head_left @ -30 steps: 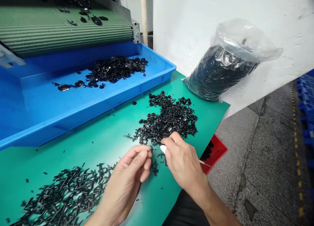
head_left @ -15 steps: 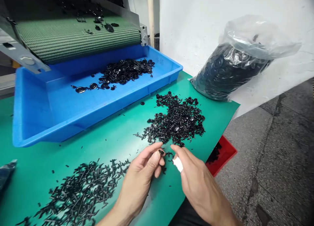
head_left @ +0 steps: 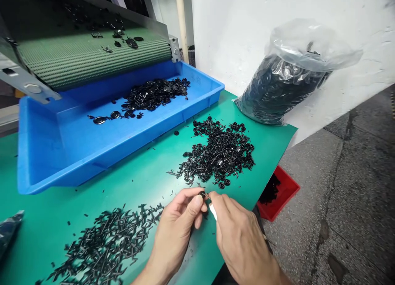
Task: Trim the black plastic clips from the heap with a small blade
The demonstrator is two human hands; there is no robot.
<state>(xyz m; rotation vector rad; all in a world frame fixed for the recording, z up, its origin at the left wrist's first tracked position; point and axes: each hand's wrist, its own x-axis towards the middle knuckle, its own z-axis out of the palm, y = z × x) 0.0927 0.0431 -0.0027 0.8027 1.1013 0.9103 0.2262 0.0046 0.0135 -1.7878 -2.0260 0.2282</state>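
My left hand (head_left: 182, 219) is closed, pinching a small round black plastic part (head_left: 202, 194) between thumb and fingertips. Close against it, my right hand (head_left: 240, 227) is closed around a small tool with a white part (head_left: 212, 211) and a thin tip that meets the black part. Most of this tool is hidden in my fingers. Just beyond both hands lies a pile of small black plastic parts (head_left: 219, 149), some of them round. Left of my left hand, thin black branching sprue pieces (head_left: 108, 239) are heaped on the green table (head_left: 148, 169).
A blue tray (head_left: 92, 153) with black parts stands under the end of a green conveyor belt (head_left: 92, 54). A clear plastic bag (head_left: 286, 79) full of black parts leans on the wall. Below the table's right edge is a red bin (head_left: 284, 194). Another bag (head_left: 9, 235) lies far left.
My right hand has moved left and closer to my left hand, bringing the tool's tip to the round part. A black piece formerly between the hands no longer shows. The view has shifted slightly.
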